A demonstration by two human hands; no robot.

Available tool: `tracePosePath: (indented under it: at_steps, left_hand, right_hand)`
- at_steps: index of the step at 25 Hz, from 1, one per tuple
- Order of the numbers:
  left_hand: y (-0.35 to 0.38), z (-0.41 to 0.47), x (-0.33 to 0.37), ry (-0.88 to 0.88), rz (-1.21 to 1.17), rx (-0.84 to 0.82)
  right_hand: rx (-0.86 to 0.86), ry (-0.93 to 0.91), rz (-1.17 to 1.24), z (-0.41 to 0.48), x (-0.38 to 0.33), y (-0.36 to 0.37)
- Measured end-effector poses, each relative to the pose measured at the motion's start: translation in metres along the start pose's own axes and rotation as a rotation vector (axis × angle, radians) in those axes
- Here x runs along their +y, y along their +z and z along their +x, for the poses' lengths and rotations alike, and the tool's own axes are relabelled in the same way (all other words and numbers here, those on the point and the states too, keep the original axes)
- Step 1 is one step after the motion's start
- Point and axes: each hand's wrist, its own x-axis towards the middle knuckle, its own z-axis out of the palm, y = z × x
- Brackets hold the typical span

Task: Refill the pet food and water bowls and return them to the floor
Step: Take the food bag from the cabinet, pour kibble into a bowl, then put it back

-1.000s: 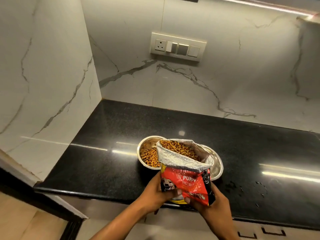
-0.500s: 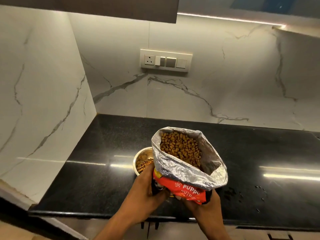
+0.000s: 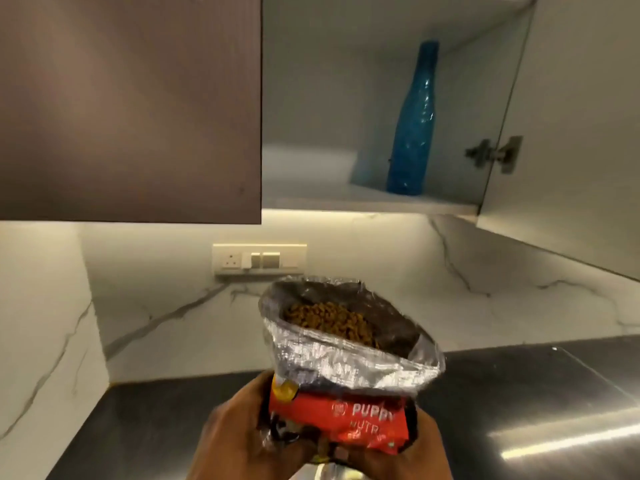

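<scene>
Crinkled foil-lined kibble bag [image 3: 346,372] in both hands; left hand [image 3: 242,441], right hand [image 3: 398,459]

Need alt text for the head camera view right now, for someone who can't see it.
Both hands, left hand and right hand, hold an open puppy food bag of kibble above a black counter. An open cabinet above holds a blue bottle.

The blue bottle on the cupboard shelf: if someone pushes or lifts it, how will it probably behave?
The blue bottle is tall and slim with a narrow neck, so a sideways push would probably tip it. It looks translucent and glossy, perhaps glass: possibly fragile and a little slippery. It stands alone on the shelf, so nothing would stop a fall.
</scene>
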Motion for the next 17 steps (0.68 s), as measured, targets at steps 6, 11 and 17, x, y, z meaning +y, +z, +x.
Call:
tracePosePath:
  at_steps: [6,11,17]
  left_hand:
    - [-0.035,0.076,0.113,0.224,0.097,0.136]
    - [-0.062,0.162,0.183,0.356,0.094,0.244]
    - [-0.060,0.255,0.194,0.320,0.044,0.245]
  right_hand:
    - [-0.010,-0.266,-0.200,0.061,-0.140,-0.038]
    - [-0.026,-0.409,-0.135,0.149,-0.217,-0.057]
    - [-0.050,-0.292,-0.108,0.246,-0.242,-0.055]
